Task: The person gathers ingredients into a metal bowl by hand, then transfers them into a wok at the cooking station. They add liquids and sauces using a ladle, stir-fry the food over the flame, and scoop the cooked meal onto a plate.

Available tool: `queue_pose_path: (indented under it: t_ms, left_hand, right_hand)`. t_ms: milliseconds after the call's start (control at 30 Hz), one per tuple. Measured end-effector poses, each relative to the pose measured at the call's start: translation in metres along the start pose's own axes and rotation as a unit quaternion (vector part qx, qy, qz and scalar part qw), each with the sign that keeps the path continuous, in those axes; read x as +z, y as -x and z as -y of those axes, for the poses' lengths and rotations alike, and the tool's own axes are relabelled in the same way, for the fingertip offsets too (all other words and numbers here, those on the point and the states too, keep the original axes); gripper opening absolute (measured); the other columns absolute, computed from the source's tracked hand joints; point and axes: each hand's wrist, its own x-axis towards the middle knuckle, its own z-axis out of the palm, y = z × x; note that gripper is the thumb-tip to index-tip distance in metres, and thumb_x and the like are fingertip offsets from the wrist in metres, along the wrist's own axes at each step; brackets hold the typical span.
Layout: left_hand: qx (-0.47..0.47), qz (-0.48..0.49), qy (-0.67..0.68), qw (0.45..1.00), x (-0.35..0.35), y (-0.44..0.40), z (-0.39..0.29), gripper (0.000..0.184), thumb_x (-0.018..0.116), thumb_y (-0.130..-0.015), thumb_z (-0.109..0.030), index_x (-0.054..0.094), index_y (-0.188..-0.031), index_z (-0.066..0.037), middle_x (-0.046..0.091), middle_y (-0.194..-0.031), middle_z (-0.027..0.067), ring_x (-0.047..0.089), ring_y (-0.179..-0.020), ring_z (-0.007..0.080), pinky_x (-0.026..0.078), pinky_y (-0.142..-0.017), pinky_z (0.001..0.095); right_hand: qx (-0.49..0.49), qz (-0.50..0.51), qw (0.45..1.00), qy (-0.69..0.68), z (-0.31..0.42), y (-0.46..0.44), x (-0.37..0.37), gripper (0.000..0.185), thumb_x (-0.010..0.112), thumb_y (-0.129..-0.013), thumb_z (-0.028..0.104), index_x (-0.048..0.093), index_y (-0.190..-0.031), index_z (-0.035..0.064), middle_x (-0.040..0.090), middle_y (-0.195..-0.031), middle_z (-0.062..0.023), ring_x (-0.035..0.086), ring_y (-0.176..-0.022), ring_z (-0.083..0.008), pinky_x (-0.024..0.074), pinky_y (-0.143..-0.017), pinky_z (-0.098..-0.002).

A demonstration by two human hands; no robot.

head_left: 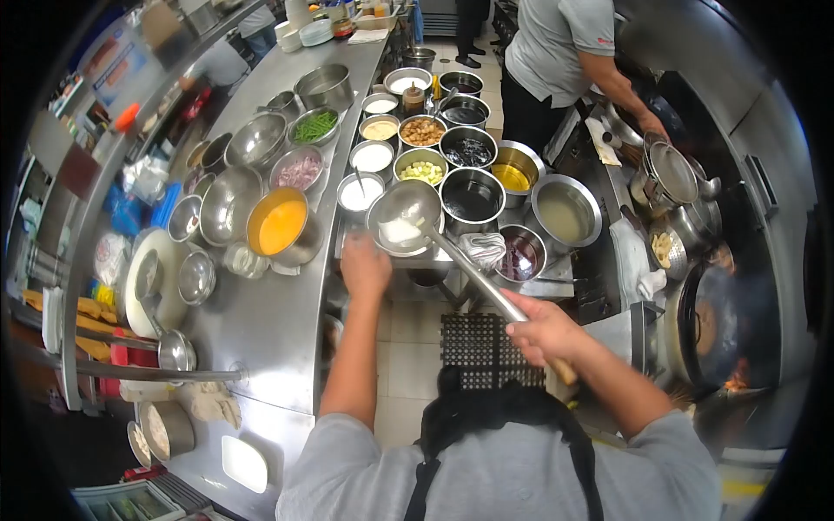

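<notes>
My right hand [547,330] is wrapped round the handle of a large metal ladle [473,276], which has a wooden end. The bowl of the ladle lies over a round metal container [415,252] at the near end of the rows, with a little white substance [400,231] in it. Beside that bowl is my left hand [365,263], its fingers curled together; what they hold, if anything, I cannot make out. A pot of white powder or liquid with a spoon [360,192] stands just beyond my left hand. A folded cloth [482,250] lies right of the ladle.
Several pots of dark liquid [472,194] and yellow oil [514,177] stand ahead. On the left counter [261,334] are an orange sauce pot [278,222] and chopped onion [297,171]. A wok with flame [708,321] is at right. A co-worker [560,52] stands ahead right.
</notes>
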Motion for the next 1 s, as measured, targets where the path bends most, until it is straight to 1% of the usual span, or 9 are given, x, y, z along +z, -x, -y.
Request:
queue_pose_path:
  t_ms: [33, 100, 200, 600, 700, 767, 900, 933, 1000]
  left_hand:
    - [0.007, 0.001, -0.002, 1.0, -0.011, -0.009, -0.01, 0.044, 0.061, -0.078, -0.013, 0.054, -0.121, -0.004, 0.063, -0.1, 0.0242, 0.06, -0.097, 0.0415, 0.048, -0.085, 0.048]
    - [-0.035, 0.28, -0.01, 0.959, -0.026, -0.026, -0.03, 0.061, 0.064, -0.072, -0.012, 0.049, -0.131, -0.013, 0.064, -0.105, 0.0218, 0.062, -0.098, 0.0382, 0.048, -0.087, 0.0466]
    - [-0.024, 0.357, -0.047, 0.932, -0.029, -0.05, -0.05, 0.063, 0.063, -0.071, -0.012, 0.049, -0.133, -0.019, 0.064, -0.107, 0.0217, 0.062, -0.102, 0.0355, 0.049, -0.087, 0.0456]
    - [0.25, 0.41, -0.123, 0.868, -0.019, -0.059, -0.227, 0.048, 0.06, -0.072, -0.009, 0.061, -0.12, -0.018, 0.068, -0.1, 0.0168, 0.064, -0.096, 0.0342, 0.051, -0.082, 0.0438]
    - [0.329, 0.372, 0.026, 0.868, -0.027, -0.036, -0.311, 0.06, 0.064, -0.069, -0.011, 0.056, -0.129, -0.017, 0.067, -0.084, 0.02, 0.066, -0.085, 0.0344, 0.051, -0.078, 0.0428]
    - [0.292, 0.428, 0.142, 0.843, -0.041, -0.018, -0.373, 0.062, 0.065, -0.067, -0.011, 0.056, -0.129, -0.015, 0.064, -0.073, 0.0192, 0.066, -0.073, 0.0327, 0.051, -0.071, 0.0403]
    - [0.302, 0.496, 0.257, 0.772, -0.007, 0.024, -0.451, 0.059, 0.062, -0.071, -0.008, 0.057, -0.129, -0.016, 0.053, -0.058, 0.0074, 0.049, -0.051, 0.0152, 0.045, -0.057, 0.029]
    - [0.271, 0.529, 0.291, 0.75, 0.013, 0.037, -0.464, 0.059, 0.063, -0.073, -0.007, 0.057, -0.13, -0.016, 0.052, -0.059, 0.0028, 0.046, -0.054, 0.0087, 0.042, -0.056, 0.0264]
    - [0.262, 0.559, 0.349, 0.705, 0.05, 0.065, -0.493, 0.059, 0.064, -0.073, -0.006, 0.056, -0.131, -0.014, 0.054, -0.062, 0.0011, 0.047, -0.057, 0.0079, 0.042, -0.057, 0.0256]
  right_hand:
    - [-0.004, -0.003, 1.0, 0.001, 0.001, 0.004, 0.001, 0.069, 0.053, -0.089, 0.002, 0.027, -0.149, 0.0231, 0.045, -0.065, -0.0001, 0.039, -0.044, -0.0096, 0.0339, -0.039, -0.0262]
    - [-0.011, -0.002, 1.0, 0.001, 0.005, 0.017, 0.004, 0.069, 0.053, -0.089, 0.002, 0.026, -0.149, 0.0234, 0.045, -0.066, -0.0002, 0.039, -0.044, -0.0094, 0.0339, -0.039, -0.026]
    - [-0.025, -0.003, 1.0, -0.007, 0.009, 0.039, 0.002, 0.069, 0.054, -0.089, 0.003, 0.026, -0.149, 0.0236, 0.044, -0.066, -0.0006, 0.039, -0.044, -0.0091, 0.0339, -0.039, -0.0258]
    - [-0.062, 0.007, 0.974, -0.219, -0.069, 0.154, -0.101, 0.074, 0.057, -0.09, 0.008, 0.018, -0.151, 0.0242, 0.044, -0.068, -0.0016, 0.036, -0.045, -0.0072, 0.0297, -0.04, -0.0235]
    - [-0.099, 0.001, 0.948, -0.302, -0.107, 0.2, -0.142, 0.073, 0.055, -0.09, 0.008, 0.019, -0.151, 0.0247, 0.043, -0.068, -0.0012, 0.035, -0.045, -0.007, 0.0295, -0.04, -0.0238]
    - [-0.117, -0.045, 0.941, -0.313, -0.124, 0.24, -0.166, 0.071, 0.054, -0.091, 0.007, 0.021, -0.151, 0.0237, 0.041, -0.066, -0.0006, 0.033, -0.044, -0.0067, 0.0283, -0.04, -0.0234]
    - [-0.204, -0.109, 0.887, -0.4, -0.166, 0.314, -0.217, 0.068, 0.049, -0.093, 0.006, 0.019, -0.151, 0.0217, 0.042, -0.066, -0.0005, 0.035, -0.042, -0.0066, 0.0302, -0.036, -0.0223]
    - [-0.221, -0.143, 0.87, -0.417, -0.175, 0.33, -0.231, 0.067, 0.049, -0.092, 0.006, 0.021, -0.151, 0.0227, 0.042, -0.066, -0.0007, 0.035, -0.042, -0.0066, 0.0296, -0.036, -0.0222]
    - [-0.249, -0.184, 0.829, -0.466, -0.196, 0.352, -0.263, 0.065, 0.047, -0.091, 0.006, 0.025, -0.149, 0.0252, 0.042, -0.065, -0.0011, 0.035, -0.042, -0.0073, 0.0284, -0.036, -0.0224]
